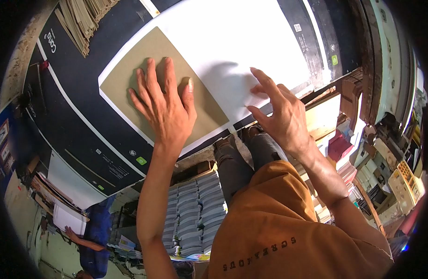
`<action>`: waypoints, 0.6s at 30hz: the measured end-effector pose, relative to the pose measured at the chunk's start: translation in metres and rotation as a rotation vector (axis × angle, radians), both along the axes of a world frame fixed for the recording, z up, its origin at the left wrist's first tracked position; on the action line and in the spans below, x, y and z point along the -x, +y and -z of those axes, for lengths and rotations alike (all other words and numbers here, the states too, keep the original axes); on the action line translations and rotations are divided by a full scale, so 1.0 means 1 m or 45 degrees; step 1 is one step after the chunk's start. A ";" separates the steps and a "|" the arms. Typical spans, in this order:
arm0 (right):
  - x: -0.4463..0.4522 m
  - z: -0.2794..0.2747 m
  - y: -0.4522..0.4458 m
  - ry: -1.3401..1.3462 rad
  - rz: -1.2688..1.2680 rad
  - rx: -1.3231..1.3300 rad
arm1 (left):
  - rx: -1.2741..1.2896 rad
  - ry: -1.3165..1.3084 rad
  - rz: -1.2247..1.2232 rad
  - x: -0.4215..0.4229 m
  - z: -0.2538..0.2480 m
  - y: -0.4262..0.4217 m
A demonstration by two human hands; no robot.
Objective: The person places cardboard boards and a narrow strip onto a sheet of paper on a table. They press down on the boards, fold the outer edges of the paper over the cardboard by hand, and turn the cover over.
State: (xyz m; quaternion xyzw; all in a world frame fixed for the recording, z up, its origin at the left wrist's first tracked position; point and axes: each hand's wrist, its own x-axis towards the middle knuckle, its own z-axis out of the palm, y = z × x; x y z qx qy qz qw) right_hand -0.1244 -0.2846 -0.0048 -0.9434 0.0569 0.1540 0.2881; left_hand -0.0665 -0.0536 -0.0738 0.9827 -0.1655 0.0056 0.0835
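My left hand (165,104) lies flat with its fingers spread on a tan board (125,74). This board rests on the left part of a large white sheet (242,32), with a narrow white margin showing along its left edge. Over the sheet's right part, near its front edge, my right hand (274,104) is held with its fingers apart and bent, holding nothing. Whether its fingertips touch the sheet cannot be made out. Under the sheet is a black printed surface (83,74).
A stack of tan strips (79,21) lies at the upper left. Grey stacks (195,209) stand below the table's front edge. A metal machine frame (386,60) is at the right. Another person's arm (86,240) shows at the lower left, near white sheets (69,219).
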 end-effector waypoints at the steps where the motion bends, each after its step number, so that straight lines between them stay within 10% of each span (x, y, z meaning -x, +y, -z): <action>1: 0.000 0.001 0.000 -0.006 -0.005 0.000 | 0.000 0.002 -0.002 0.000 0.000 0.000; 18: -0.002 0.001 -0.003 0.005 -0.039 0.005 | 0.002 -0.012 -0.013 -0.001 0.002 -0.003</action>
